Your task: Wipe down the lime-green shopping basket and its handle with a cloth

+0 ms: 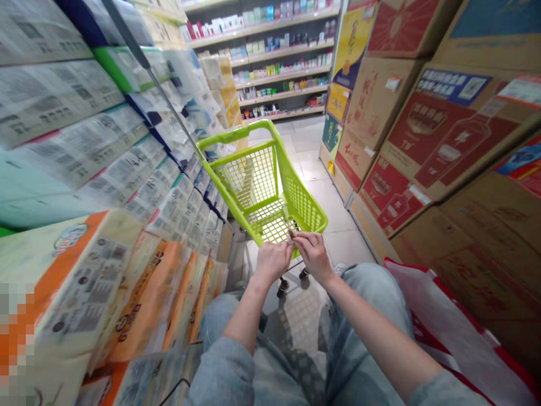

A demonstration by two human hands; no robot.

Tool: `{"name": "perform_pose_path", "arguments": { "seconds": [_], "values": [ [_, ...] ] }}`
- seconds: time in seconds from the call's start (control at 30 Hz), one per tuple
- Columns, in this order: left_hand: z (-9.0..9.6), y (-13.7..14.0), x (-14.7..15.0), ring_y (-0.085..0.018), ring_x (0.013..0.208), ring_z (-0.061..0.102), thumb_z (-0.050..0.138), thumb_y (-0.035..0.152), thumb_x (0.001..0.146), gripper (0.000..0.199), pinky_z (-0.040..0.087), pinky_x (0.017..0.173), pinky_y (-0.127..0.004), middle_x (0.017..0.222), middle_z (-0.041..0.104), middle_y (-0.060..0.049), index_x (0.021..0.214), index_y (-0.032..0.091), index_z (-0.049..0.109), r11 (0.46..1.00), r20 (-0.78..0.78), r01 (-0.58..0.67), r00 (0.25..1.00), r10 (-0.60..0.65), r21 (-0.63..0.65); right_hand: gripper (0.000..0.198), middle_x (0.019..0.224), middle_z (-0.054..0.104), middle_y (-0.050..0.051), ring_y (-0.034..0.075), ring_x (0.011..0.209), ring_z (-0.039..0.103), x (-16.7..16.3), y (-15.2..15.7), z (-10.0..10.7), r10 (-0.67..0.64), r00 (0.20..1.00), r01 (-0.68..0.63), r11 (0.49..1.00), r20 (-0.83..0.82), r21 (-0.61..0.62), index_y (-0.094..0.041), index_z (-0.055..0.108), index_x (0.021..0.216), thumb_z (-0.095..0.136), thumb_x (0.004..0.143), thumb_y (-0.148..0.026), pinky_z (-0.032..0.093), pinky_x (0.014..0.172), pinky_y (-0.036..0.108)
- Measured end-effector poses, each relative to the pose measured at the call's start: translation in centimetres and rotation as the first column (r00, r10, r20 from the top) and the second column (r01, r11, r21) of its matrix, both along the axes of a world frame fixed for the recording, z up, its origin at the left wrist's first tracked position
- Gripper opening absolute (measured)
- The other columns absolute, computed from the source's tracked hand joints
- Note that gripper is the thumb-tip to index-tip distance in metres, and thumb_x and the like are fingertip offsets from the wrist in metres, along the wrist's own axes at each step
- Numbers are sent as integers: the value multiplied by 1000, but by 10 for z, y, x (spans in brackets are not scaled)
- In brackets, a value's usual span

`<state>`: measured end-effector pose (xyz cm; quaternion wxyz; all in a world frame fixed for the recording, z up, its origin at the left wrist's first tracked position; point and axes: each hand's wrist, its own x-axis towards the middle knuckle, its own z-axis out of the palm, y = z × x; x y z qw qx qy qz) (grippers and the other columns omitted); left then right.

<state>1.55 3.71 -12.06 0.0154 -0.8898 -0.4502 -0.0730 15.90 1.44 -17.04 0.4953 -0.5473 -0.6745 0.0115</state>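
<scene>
My left hand (pixel 274 260) and my right hand (pixel 313 255) are close together in front of me, just over the near rim of a lime-green shopping cart (pixel 306 206). The fingers of both are closed in a pinch around a small brown piece (pixel 291 233), with something pale beside it; its kind is too small to tell. The left hand is curled into a fist and hides part of the piece. The right hand's thumb and fingertips meet at it. No goods show in the part of the cart basket that I see.
Stacked tissue packs (pixel 139 304) line the left side. Printed cardboard cartons (pixel 439 129) rise on the right, with a red-edged white bag (pixel 448 316) below them. Shelves of small goods (pixel 270 56) close off the far end. A grey pole (pixel 169 101) slants at the cart's left.
</scene>
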Motion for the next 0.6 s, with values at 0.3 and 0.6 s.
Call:
{"name": "perform_pose_path", "arguments": {
  "seconds": [0.3,0.6],
  "values": [
    [-8,10,11,-18,68,61,28,29,95,36,34,73,-33,71,67,-5,77,18,58,992,54,10,998,-17,127,22,101,63,9,24,99,49,65,32,-4,-218,976,218,975,-20,47,-21,68,97,48,89,-23,44,88,44],
    [-3,4,0,-17,71,61,28,29,94,38,34,73,-32,74,68,-5,77,18,59,995,29,-15,1000,12,103,47,125,55,10,24,116,41,17,1,-4,-62,998,63,998,-13,8,-15,54,124,41,80,-5,36,103,44]
  ]
}}
